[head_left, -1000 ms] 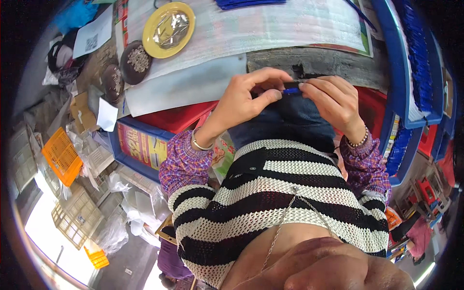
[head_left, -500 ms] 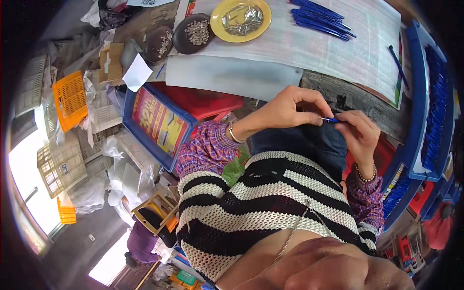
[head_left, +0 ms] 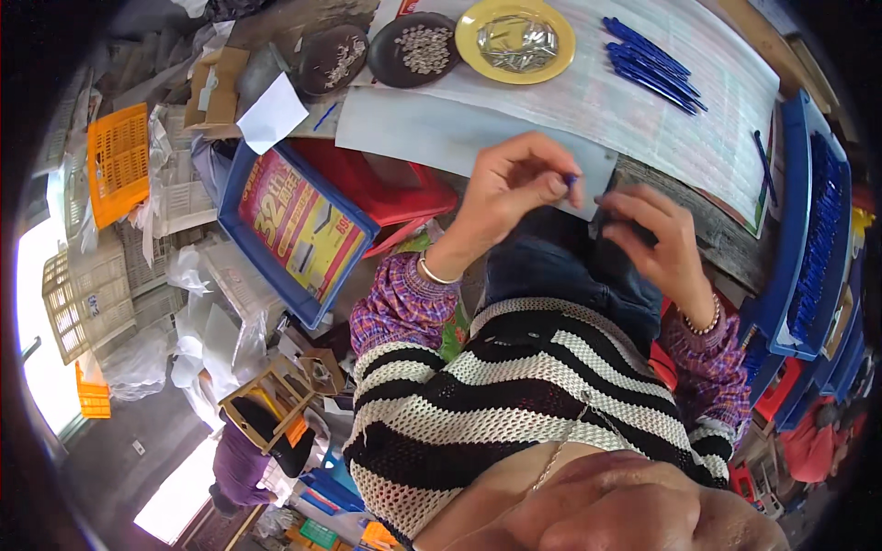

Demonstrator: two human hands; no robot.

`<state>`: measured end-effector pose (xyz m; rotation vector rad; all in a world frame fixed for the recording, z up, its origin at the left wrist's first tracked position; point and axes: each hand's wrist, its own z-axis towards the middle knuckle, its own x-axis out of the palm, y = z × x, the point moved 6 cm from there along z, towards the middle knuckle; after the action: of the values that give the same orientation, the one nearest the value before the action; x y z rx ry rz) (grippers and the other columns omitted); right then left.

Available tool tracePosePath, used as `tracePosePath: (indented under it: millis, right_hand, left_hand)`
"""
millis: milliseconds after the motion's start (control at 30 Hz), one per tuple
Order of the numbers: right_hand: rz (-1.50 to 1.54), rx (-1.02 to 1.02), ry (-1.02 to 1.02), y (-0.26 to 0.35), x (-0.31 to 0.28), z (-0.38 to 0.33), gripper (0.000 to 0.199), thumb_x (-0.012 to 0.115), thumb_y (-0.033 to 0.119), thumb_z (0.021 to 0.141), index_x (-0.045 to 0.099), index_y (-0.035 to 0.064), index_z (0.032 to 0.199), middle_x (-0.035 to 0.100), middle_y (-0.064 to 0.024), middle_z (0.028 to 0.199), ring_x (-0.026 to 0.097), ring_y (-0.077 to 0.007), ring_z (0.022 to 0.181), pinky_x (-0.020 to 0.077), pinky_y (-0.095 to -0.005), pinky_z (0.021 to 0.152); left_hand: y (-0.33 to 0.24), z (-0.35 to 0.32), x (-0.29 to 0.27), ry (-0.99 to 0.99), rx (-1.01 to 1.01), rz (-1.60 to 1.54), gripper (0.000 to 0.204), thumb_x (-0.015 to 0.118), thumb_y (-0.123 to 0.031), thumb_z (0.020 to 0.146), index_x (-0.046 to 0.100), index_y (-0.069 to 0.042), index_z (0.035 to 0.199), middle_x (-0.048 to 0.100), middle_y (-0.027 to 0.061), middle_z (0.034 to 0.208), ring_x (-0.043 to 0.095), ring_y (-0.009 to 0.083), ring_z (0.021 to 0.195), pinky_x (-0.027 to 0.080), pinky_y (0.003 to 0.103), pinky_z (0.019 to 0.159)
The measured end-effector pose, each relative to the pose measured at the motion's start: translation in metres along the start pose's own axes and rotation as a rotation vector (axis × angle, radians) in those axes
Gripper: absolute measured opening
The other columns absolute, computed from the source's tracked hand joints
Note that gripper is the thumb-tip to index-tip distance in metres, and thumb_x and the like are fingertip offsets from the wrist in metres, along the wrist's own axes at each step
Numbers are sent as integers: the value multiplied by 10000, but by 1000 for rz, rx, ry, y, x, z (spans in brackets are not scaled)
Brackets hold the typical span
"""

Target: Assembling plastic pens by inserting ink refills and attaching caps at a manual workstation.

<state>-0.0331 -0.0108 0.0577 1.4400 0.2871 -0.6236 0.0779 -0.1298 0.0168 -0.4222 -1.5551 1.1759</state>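
Note:
My left hand (head_left: 516,191) is raised over my lap, just off the table's near edge. Its thumb and fingertips pinch a small blue piece (head_left: 571,180), mostly covered by the fingers. To its right, my right hand (head_left: 654,231) is apart from it, with bent fingers spread from the thumb and nothing visible between them. Beyond the hands, a bundle of slim blue pen-like sticks (head_left: 652,69) lies on the white sheet (head_left: 588,119). A yellow plate (head_left: 467,37) holds thin silvery metal pieces. Beside it stand two dark dishes, one with small pale parts (head_left: 424,50), the other with small metal bits (head_left: 345,62).
A blue tray (head_left: 317,298) with a printed sheet sits at left by a red stool (head_left: 390,188). On the right, a long blue bin (head_left: 792,342) holds many blue sticks. One dark blue stick (head_left: 765,168) lies near it. Other people (head_left: 241,468) are in the background.
My hands have separated. The left has lifted away with the small blue piece, while the right has let go of it. The whole view has shifted slightly.

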Motion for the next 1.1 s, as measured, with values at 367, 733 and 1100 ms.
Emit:
tracePosePath:
  millis: [367, 733, 1100]
  right_hand:
    - [-525, -412, 45, -2, 91, 173, 244, 592, 17, 728, 630, 43, 967, 589, -77, 991, 615, -294, 820, 504, -375, 673]
    - [-644, -513, -31, -12, 107, 196, 103, 614, 94, 743, 622, 62, 841, 544, -31, 892, 583, -232, 820, 496, -347, 644]
    - [-89, -237, -53, 0, 18, 110, 104, 667, 27, 734, 615, 10, 823, 604, -89, 757, 559, -218, 602, 444, -294, 549]
  left_hand:
    - [-18, -46, -75, -403, 68, 119, 143, 622, -102, 867, 605, -3, 968, 633, 62, 796, 507, 66, 603, 397, 186, 531]
    - [-13, -38, -83, -412, 40, 60, 160, 612, -92, 867, 580, 1, 993, 618, 81, 823, 513, 88, 624, 405, 199, 554]
    - [2, -7, -59, -408, 36, -9, 171, 610, -54, 859, 587, -1, 1020, 631, 79, 829, 551, 102, 637, 435, 215, 562]
